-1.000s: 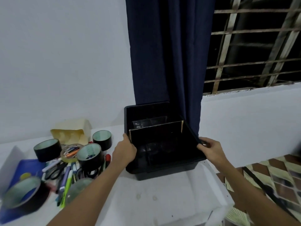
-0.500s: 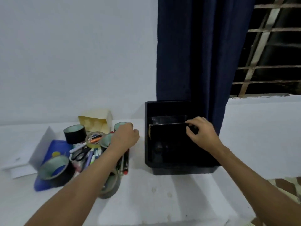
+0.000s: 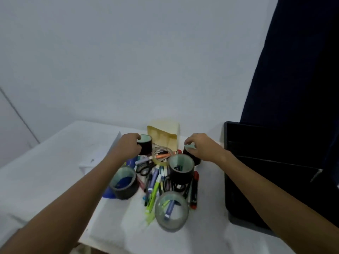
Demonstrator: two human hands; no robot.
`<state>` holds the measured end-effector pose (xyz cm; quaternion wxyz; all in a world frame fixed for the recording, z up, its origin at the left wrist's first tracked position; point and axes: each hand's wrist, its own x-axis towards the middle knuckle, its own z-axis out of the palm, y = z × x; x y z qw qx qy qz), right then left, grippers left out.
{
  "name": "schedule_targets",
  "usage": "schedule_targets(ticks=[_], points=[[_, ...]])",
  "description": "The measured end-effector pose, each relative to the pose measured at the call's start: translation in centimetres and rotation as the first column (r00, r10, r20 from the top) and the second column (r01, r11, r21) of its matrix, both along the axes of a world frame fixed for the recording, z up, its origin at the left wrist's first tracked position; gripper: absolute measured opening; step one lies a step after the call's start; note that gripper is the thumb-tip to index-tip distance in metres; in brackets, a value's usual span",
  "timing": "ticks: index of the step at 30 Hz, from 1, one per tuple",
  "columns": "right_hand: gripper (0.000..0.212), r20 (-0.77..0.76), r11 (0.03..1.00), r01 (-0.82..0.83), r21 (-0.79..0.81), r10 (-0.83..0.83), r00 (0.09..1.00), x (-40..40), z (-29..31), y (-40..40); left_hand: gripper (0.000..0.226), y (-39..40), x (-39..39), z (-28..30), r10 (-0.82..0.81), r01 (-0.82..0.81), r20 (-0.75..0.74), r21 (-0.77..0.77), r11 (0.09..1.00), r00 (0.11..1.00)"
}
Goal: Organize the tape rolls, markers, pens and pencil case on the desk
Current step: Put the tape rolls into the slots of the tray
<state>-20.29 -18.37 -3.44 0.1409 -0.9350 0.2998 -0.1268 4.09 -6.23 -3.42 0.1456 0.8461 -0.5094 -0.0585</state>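
Nearest on the white desk (image 3: 45, 176) lies a clear tape roll (image 3: 171, 210) flat on its side, pens showing through its hole. Just beyond it a heap of markers and pens (image 3: 156, 180) spreads out, with a red marker (image 3: 194, 189) on its right edge and scissors (image 3: 145, 168) among them. A black roll (image 3: 124, 182) sits on the left over something blue, another black roll (image 3: 181, 166) on the right. Farther back, the left hand (image 3: 130, 146) curls round a black tape roll (image 3: 145, 146), gripping its side. The right hand (image 3: 200, 148) pinches the rim of a dark roll (image 3: 190, 154) from above. A yellowish box (image 3: 163, 133) stands behind them. A black bin (image 3: 256, 171) sits at the right.
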Motion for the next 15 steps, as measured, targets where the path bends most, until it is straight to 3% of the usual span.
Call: schedule_targets(ticks=[3, 6, 8, 12, 15], points=[[0.039, -0.244, 0.990, 0.135, 0.043, -0.121, 0.962, 0.5, -1.4, -2.6, 0.050, -1.0, 1.7, -1.1, -0.028, 0.028, 0.017, 0.016, 0.999, 0.999], [0.051, -0.428, 0.984, 0.161, 0.082, -0.111, 0.897, 0.8, -2.4, -3.7, 0.050, -2.3, 2.7, -2.1, -0.071, 0.068, 0.031, 0.078, 0.995, 0.997], [0.051, -0.457, 0.984, 0.163, 0.073, -0.112, 0.882, 1.2, -3.1, -3.8, 0.048, -3.1, 3.4, -3.0, -0.113, 0.107, 0.040, 0.126, 0.986, 0.993], [0.026, -0.449, 0.986, 0.168, -0.007, -0.153, 0.880, 2.0, -4.7, -3.7, 0.037, -3.9, 4.5, -4.5, -0.134, 0.123, 0.046, 0.191, 0.974, 0.990], [0.028, -0.400, 0.983, 0.169, -0.066, -0.181, 0.899, 2.1, -4.5, -4.1, 0.030, -4.0, 5.0, -4.4, -0.103, 0.087, 0.076, 0.189, 0.978, 0.992]])
